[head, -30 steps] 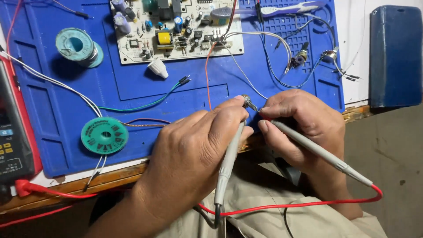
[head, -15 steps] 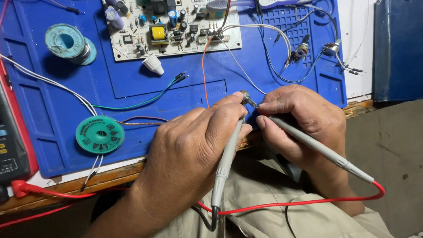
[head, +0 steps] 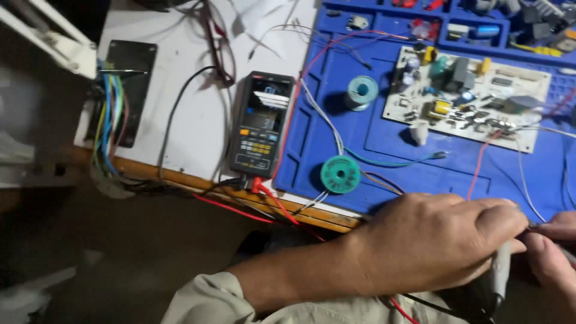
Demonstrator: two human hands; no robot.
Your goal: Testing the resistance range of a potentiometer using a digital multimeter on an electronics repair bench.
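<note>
Both hands are closed, the left hand [head: 432,246] gripping a grey probe [head: 499,279], the right hand [head: 555,255] pinching something unclear.

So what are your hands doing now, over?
Left hand grips grey test probe. Right hand at frame edge, grip unclear. Nothing in the way.

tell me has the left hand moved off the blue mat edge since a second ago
No. The left hand sits at the near edge of the blue mat, below the green spool, as before. Only the camera swung left, bringing the meter into view.
</note>
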